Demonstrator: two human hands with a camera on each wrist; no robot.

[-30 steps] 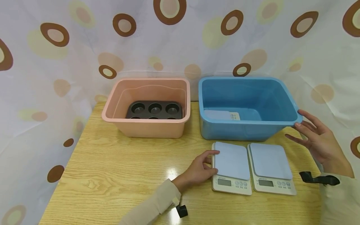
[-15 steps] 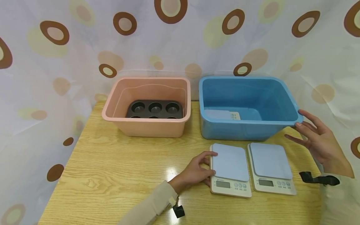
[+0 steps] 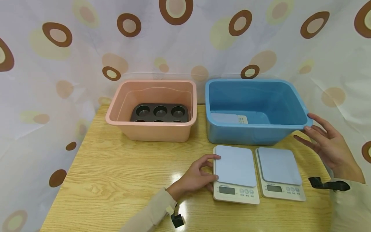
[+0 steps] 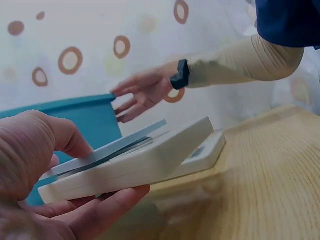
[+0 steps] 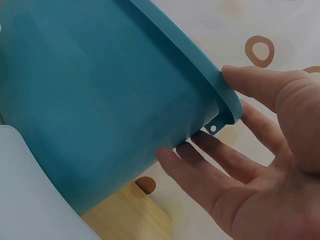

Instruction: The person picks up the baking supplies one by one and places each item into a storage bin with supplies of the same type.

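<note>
My left hand (image 3: 197,177) grips the left edge of a white kitchen scale (image 3: 236,167), thumb on its pale platform and fingers underneath. The left wrist view shows this scale (image 4: 135,162) tilted, its held side raised off the table. Close by on the right, a second kitchen scale (image 3: 279,167) lies flat. At the front right corner of the blue bin (image 3: 237,135), my right hand (image 3: 333,145) touches the rim with loosely spread fingers. A third scale (image 3: 229,118) lies inside that bin, partly hidden by the front wall.
A pink bin (image 3: 156,132) stands left of the blue one, with a dark muffin tin (image 3: 160,111) in it. Both stand at the back of the wooden table (image 3: 116,180), before a patterned curtain (image 3: 174,48).
My left hand has drawn the left scale a little to the left, away from the second scale, and its left side has risen. The right hand has stayed at the bin's corner.
</note>
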